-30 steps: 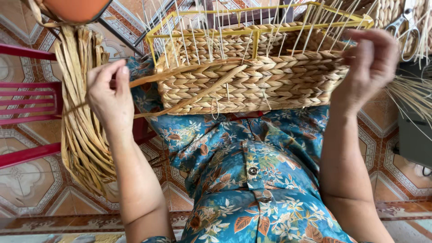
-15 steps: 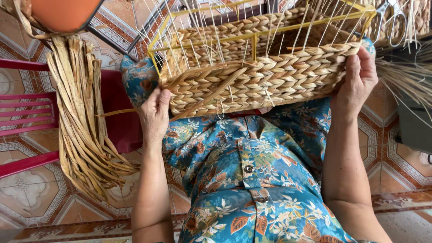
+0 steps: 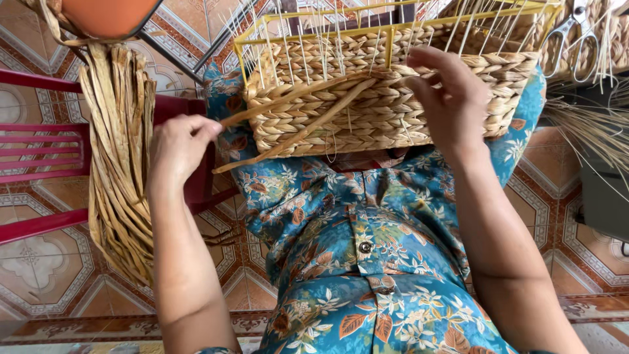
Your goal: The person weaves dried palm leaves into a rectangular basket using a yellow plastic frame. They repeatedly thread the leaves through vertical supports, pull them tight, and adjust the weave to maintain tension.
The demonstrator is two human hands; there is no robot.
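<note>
Half-woven basket (image 3: 386, 98) on the lap; patterned tile floor (image 3: 39, 275) beneath.

Tan braided basket (image 3: 386, 111), yellow frame (image 3: 393, 29), blue floral shirt (image 3: 367, 262), red chair (image 3: 46, 151), patterned floor tiles (image 3: 39, 269)

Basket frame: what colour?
Yellow wire frame, seen in the head view.

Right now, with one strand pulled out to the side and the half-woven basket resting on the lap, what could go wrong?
The left hand pinches the loose strand and pulls it sideways; a hard tug might snap it or loosen the braided rows. The basket rests on the lap, steadied only by the right hand, so it could tip or slide off. Thin upright stakes stick up from the yellow wire frame near the fingers and could poke them.
</note>
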